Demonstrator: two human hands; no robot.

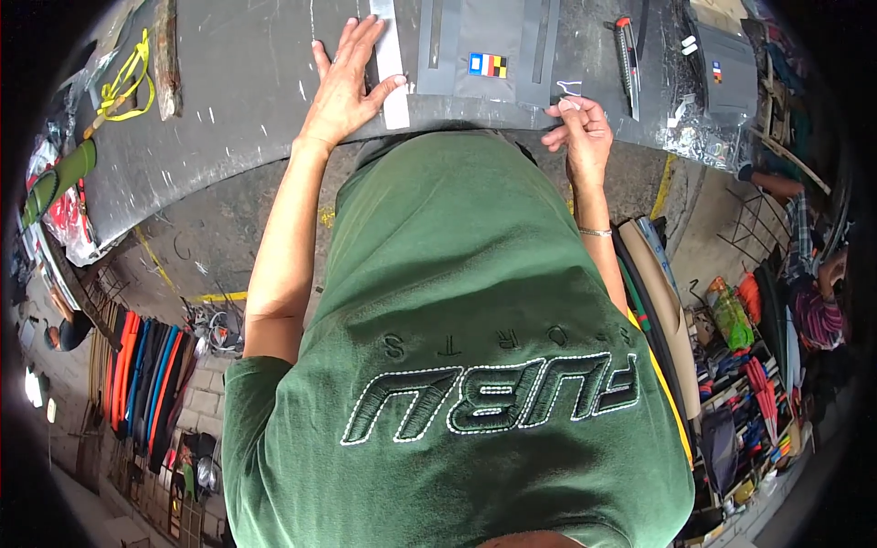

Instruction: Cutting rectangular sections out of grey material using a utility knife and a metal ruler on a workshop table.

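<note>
My left hand (349, 84) lies flat with fingers spread on the dark, scuffed worktable (247, 100). Its thumb touches a pale, flat strip (391, 78) that looks like a metal ruler. To the right of the strip, a grey fabric panel (484, 23) with sewn bands and a small multicoloured patch (487, 66) reaches the table's near edge. At the panel's lower right corner, my right hand (582, 132) is closed in a pinch. Just beyond its fingertips is a small dark piece (568, 89) with a thin white line; what the fingers hold is too small to make out.
A red-and-black slim tool (628, 66) lies right of the panel. Farther right are another grey panel (726, 78) and clear plastic (699, 144). Yellow cord (128, 87) and a wooden bar (168, 59) lie left. Fabric rolls (151, 374) stand behind; another person's arm (776, 183) shows at right.
</note>
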